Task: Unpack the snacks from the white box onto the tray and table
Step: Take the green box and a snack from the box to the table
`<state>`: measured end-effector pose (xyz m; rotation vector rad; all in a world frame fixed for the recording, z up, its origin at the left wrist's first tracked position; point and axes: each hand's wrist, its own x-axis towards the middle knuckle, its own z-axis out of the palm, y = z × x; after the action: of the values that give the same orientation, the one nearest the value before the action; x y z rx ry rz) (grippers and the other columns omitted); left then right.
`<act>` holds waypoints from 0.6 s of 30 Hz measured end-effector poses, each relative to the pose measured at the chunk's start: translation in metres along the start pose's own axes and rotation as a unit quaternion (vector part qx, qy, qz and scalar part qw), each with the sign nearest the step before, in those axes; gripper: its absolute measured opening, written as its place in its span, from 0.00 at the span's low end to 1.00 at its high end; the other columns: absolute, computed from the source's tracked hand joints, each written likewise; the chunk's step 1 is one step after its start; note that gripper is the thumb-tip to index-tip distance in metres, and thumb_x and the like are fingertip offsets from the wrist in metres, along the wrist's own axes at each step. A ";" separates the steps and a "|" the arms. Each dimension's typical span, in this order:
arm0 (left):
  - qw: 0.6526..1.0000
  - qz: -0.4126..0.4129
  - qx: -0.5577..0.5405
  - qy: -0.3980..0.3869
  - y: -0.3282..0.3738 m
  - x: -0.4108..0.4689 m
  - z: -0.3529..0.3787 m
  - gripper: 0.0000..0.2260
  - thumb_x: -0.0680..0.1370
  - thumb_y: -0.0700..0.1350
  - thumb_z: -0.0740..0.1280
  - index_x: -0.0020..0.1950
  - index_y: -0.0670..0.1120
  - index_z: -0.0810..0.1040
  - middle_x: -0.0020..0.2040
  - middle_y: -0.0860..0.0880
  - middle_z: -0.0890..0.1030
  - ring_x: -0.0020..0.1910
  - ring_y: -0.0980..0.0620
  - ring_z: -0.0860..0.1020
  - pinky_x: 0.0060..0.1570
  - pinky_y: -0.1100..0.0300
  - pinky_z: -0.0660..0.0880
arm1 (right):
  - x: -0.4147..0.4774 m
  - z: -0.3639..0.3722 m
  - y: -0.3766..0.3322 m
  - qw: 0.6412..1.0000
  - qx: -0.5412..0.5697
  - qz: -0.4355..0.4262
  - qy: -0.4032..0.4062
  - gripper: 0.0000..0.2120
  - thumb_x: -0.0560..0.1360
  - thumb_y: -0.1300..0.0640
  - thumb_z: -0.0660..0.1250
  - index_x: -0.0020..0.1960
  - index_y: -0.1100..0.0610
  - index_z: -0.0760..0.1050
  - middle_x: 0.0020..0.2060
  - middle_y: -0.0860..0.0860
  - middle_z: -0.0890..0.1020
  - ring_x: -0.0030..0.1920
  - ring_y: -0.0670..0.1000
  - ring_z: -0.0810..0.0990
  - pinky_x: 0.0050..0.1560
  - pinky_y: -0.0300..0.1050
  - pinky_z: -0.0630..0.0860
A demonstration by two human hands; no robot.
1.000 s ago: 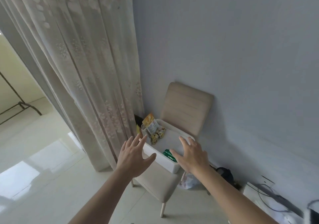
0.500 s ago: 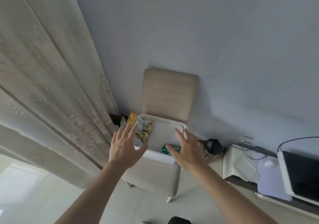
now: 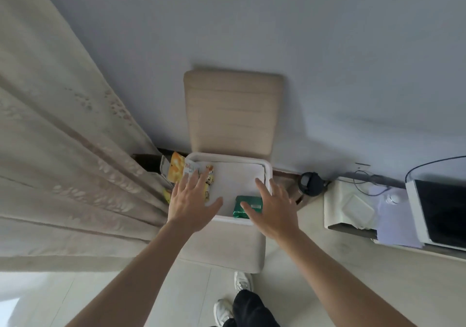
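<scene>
Plain blue-grey wall (image 3: pixel 327 49) fills 12 o'clock. Beige padded chair (image 3: pixel 232 110) stands against it, centre. Cream patterned curtain (image 3: pixel 63 150) hangs from 8 to 11 o'clock. Pale floor (image 3: pixel 315 276) at 5 o'clock. Low white stand (image 3: pixel 335 200) at 3 o'clock, with a dark screen (image 3: pixel 441 200) just beside it and cables (image 3: pixel 365 180) above. Soft, even light.

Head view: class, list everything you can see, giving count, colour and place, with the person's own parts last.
chair: one, beige, against the wall
white box: one, white, on the chair seat
green packet: one, green, in the box's front right corner
orange packet: one, orange-yellow, at the box's left end
small snack packs: several, yellow and white, box's left side
curtain: one, cream, left
screen: one, black, far right
shoes: two, white, bottom centre
left hand: one, open, over the box's left side
right hand: one, open, over the green packet
</scene>
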<state>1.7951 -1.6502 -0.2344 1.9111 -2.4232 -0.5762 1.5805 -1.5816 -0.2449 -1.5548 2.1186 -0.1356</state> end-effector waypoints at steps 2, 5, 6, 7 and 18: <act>1.000 0.008 0.004 0.001 0.002 0.023 0.005 0.39 0.76 0.71 0.57 0.82 0.56 0.53 0.83 0.49 0.57 0.82 0.44 0.54 0.80 0.42 0.54 | 0.016 -0.001 0.002 1.000 0.007 0.006 -0.003 0.38 0.75 0.26 0.54 0.81 0.39 0.50 0.82 0.51 0.54 0.81 0.58 0.53 0.75 0.65 0.61; 1.000 0.012 0.003 -0.001 0.003 0.053 0.016 0.40 0.74 0.72 0.53 0.82 0.55 0.54 0.83 0.49 0.58 0.82 0.44 0.55 0.80 0.42 0.55 | 0.041 0.002 0.006 1.000 0.002 0.021 0.009 0.38 0.75 0.26 0.53 0.80 0.41 0.51 0.81 0.52 0.55 0.80 0.58 0.55 0.75 0.63 0.62; 1.000 0.014 0.001 -0.004 0.003 0.061 0.020 0.40 0.74 0.72 0.53 0.82 0.55 0.54 0.83 0.49 0.58 0.82 0.45 0.54 0.80 0.42 0.54 | 0.049 0.004 0.007 1.000 0.000 0.027 0.012 0.38 0.75 0.26 0.54 0.80 0.41 0.52 0.81 0.52 0.56 0.80 0.58 0.55 0.75 0.62 0.63; 1.000 0.018 -0.002 -0.008 0.002 0.067 0.024 0.39 0.75 0.71 0.54 0.82 0.55 0.54 0.83 0.48 0.57 0.82 0.45 0.53 0.80 0.43 0.53 | 0.056 0.007 0.009 0.999 0.001 0.034 0.012 0.38 0.75 0.27 0.54 0.80 0.42 0.52 0.81 0.52 0.57 0.80 0.58 0.56 0.74 0.62 0.63; 0.996 -0.002 -0.017 -0.088 -0.050 0.133 0.102 0.39 0.77 0.69 0.59 0.83 0.59 0.47 0.85 0.51 0.48 0.83 0.44 0.48 0.80 0.43 0.51 | 0.109 0.105 -0.009 0.994 -0.008 0.108 -0.013 0.41 0.73 0.24 0.51 0.80 0.40 0.49 0.81 0.54 0.54 0.80 0.60 0.55 0.74 0.63 0.63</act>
<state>1.7848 -1.7566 -0.3731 1.9294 -2.4935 -0.8123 1.6120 -1.6623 -0.3698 -1.3182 2.2555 -0.0230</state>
